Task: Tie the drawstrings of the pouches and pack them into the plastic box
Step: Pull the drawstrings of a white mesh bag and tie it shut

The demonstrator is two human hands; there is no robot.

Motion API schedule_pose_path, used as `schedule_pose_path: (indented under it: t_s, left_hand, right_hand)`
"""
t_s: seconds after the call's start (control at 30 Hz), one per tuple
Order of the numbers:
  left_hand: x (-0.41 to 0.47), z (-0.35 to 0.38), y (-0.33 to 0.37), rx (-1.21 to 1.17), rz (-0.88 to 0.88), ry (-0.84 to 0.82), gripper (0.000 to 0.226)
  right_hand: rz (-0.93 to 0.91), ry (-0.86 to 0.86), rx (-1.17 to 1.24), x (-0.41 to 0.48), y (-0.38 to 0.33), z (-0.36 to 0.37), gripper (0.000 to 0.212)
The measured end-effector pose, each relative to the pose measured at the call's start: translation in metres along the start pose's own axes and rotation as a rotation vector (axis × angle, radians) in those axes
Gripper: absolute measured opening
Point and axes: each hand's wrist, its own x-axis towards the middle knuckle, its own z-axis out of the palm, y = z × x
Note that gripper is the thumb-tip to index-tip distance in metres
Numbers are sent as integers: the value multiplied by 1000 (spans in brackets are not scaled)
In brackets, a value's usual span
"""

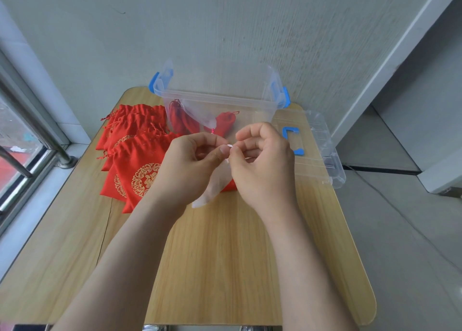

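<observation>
Both hands meet above the wooden table [225,255]: left hand [190,165] and right hand [262,165], fingers curled, pinch a pale translucent strip [210,188] between them. A red pouch [231,185] peeks out just beneath. A pile of pouches [135,155] lies to the left, and the plastic box [220,103], with red pouches inside, stands behind.

a light wooden table [225,268] stands against a pale wall [225,18], window [15,143] at left.
</observation>
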Motion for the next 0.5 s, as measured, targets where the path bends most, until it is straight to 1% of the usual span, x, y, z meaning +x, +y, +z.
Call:
schedule_pose_path:
  t_s: [0.13,0.23,0.3,0.4,0.5]
  left_hand:
    - [0,-1,-2,21,-57,-122,21]
    - [1,-3,-4,-84,-133,-212,29]
    - [2,-4,-6,-183,-176,-213,32]
    - [2,-4,-4,-329,-241,-210,36]
    - [3,-5,-3,-396,-278,-215,44]
  right_hand:
    - [9,18,-84,1,4,0,24]
    - [-43,15,-135,0,4,1,30]
    - [-102,10,-143,0,4,1,29]
    - [-170,-26,-129,1,7,2,21]
    - [-217,-74,-167,0,8,3,18]
